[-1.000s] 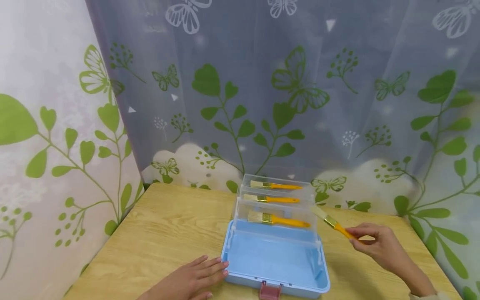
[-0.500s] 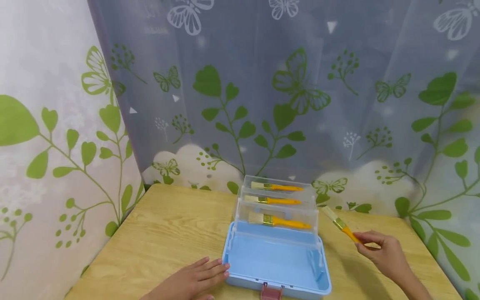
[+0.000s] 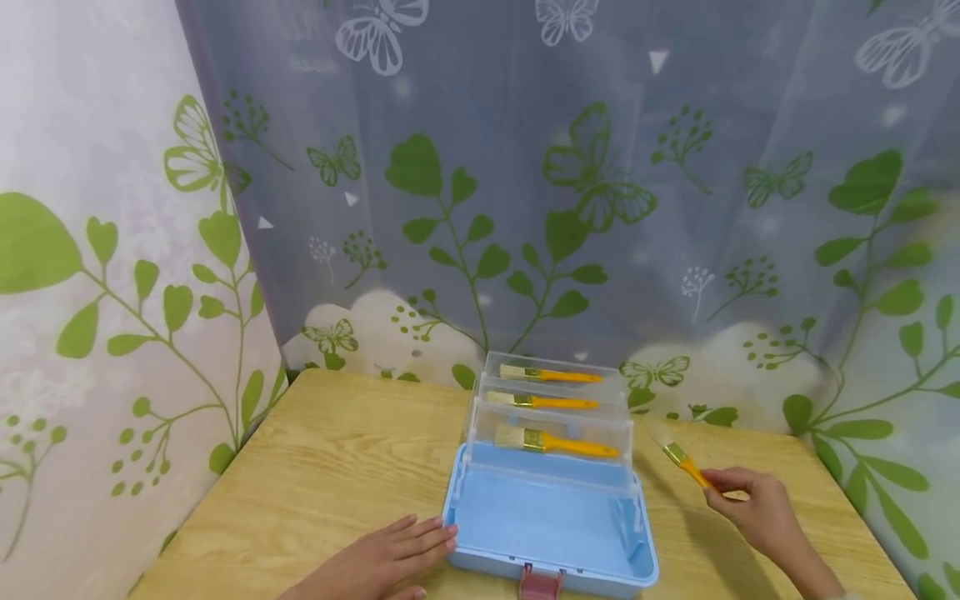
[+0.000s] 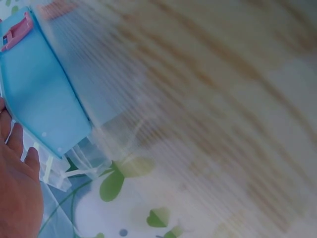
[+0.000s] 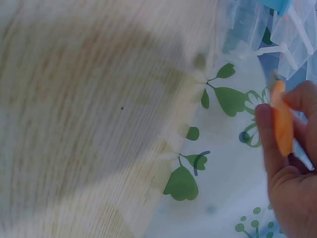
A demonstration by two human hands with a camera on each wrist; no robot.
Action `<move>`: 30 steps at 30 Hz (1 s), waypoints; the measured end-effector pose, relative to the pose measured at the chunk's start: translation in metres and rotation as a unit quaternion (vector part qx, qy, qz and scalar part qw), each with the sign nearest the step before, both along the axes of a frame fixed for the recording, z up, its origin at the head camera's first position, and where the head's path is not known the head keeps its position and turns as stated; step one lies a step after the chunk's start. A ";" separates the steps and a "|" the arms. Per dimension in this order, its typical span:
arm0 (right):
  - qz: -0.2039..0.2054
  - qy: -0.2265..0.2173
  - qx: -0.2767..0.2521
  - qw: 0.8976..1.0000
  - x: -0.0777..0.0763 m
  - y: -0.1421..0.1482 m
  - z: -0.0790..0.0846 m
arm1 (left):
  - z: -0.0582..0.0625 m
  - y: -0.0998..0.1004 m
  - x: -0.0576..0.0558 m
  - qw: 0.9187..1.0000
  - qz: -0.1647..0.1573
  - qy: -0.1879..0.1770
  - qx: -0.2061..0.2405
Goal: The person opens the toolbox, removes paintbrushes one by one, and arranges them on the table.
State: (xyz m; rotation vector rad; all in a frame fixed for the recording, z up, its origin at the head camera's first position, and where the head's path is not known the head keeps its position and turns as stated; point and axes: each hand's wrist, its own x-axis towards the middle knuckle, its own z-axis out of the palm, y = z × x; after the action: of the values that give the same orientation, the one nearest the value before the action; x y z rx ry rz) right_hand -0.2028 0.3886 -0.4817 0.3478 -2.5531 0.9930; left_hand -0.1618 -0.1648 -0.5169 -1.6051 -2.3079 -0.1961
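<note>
A light blue storage box [image 3: 540,521] stands open on the table, its clear tiered trays [image 3: 626,433] raised at the back. One paintbrush with an orange handle lies in each tier: a top brush [image 3: 551,374], a middle brush [image 3: 542,402] and a larger lower brush [image 3: 557,442]. My right hand [image 3: 757,504] pinches another orange-handled paintbrush [image 3: 681,461] by its handle, to the right of the box, bristles pointing up and left. With fingers straight, my left hand [image 3: 378,557] touches the box's left front corner. In the left wrist view the fingers [image 4: 16,139] lie along the box's side.
The wooden table [image 3: 330,450] extends left and right of the box. A pink latch [image 3: 540,582] hangs at the box's front edge. Behind the table hangs a grey curtain [image 3: 487,183] printed with leaves and butterflies.
My right hand, with its paintbrush, has shifted slightly right and then a little lower, away from the trays. My left hand stays at the box's corner.
</note>
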 end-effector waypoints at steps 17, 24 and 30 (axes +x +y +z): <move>-0.008 -0.160 0.009 0.987 -0.001 -0.003 -0.006 | -0.012 -0.002 -0.006 0.998 -0.038 0.051 0.025; -0.033 -0.187 0.009 0.982 -0.010 -0.012 -0.006 | -0.011 -0.003 -0.004 0.998 -0.036 0.041 0.024; -0.046 -0.186 0.021 0.981 -0.017 -0.018 -0.010 | -0.009 -0.002 -0.005 0.999 -0.041 0.025 0.025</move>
State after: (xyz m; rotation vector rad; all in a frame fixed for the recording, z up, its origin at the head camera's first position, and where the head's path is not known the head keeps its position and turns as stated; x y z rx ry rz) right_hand -0.2203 0.3707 -0.4918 0.0555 -2.8958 1.0538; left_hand -0.1667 -0.1671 -0.5263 -1.6626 -2.1850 -0.2293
